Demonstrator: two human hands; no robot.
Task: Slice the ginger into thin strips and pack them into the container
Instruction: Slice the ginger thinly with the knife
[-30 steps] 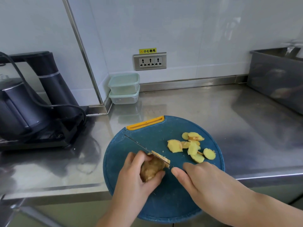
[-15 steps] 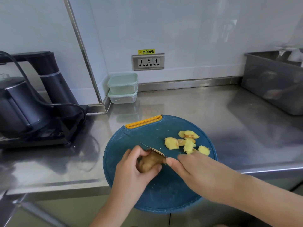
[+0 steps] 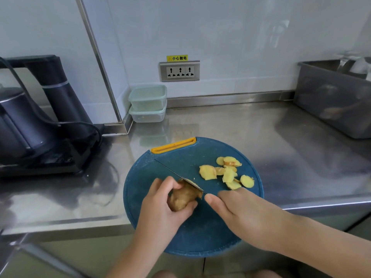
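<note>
My left hand [image 3: 160, 209] curled round the ginger [image 3: 183, 195] on the blue board [image 3: 144, 197], my right hand [image 3: 241, 213] gripped the knife [image 3: 176, 174] with its blade across the cut end, and I judged this slice needed a tucked-back grip and a thin, even bite.

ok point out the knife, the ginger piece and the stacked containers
knife [image 3: 174, 172], head view, middle of the blade
ginger piece [image 3: 183, 197], head view, its brown skin
stacked containers [image 3: 147, 96], head view, lid of the upper one
</note>
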